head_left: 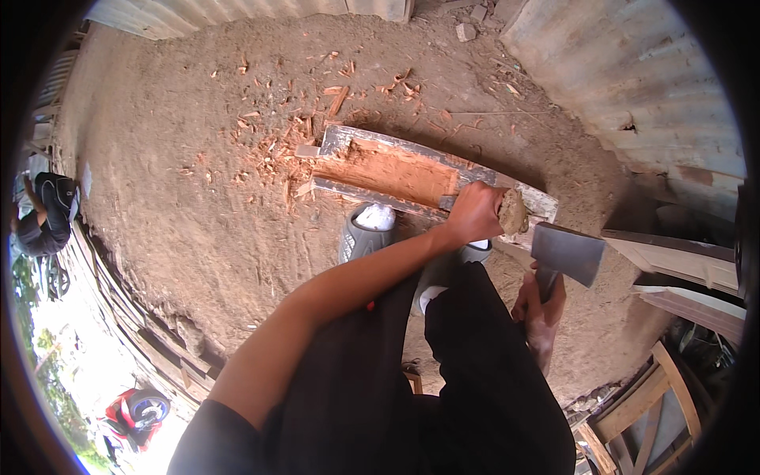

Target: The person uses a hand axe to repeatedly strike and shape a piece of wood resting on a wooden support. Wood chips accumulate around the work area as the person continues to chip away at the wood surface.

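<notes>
My left hand (pixel 475 214) clenches a chisel (pixel 514 210), right hand (pixel 544 305) a hatchet (pixel 568 253); the beam (pixel 396 170) seems hollowed except towards 4 o'clock.

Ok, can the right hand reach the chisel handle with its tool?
Likely yes: the right hand grips the grey tool nearby, the chisel handle sticks out past the left hand, and nothing visible lies between.

Dark short sleeve (pixel 215 435), black trousers (pixel 492 356), grey footwear (pixel 355 239)
</notes>
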Demonstrator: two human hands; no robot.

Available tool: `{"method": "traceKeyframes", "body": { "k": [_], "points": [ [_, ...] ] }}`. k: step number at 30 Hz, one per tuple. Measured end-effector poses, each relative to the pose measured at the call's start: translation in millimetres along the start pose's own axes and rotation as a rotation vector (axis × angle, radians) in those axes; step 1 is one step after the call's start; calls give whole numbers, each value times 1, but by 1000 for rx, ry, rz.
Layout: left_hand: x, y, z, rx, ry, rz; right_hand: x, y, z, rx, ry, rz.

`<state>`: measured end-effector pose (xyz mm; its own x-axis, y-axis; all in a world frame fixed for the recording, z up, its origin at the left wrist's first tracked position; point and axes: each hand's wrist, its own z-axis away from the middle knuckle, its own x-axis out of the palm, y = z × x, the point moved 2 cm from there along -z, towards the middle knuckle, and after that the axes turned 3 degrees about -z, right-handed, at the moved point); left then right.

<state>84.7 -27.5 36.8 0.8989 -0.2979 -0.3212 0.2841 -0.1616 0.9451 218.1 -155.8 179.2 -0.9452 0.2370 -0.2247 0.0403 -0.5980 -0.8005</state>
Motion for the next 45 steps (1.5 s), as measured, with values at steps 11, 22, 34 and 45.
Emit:
{"method": "traceKeyframes", "body": {
  "k": [11,22,34,45],
  "points": [
    [0,6,1,20,-49,-57,20,-18,-2,-13,42,-89],
    [7,12,1,7,-91,-95,15,-10,-4,-14,106,-148],
    [19,13,12,58,-115,-197,15,-1,-9,58,90,-249],
    [20,3,9,42,-125,-236,16,16,-9,108,18,-82]
  ]
}}
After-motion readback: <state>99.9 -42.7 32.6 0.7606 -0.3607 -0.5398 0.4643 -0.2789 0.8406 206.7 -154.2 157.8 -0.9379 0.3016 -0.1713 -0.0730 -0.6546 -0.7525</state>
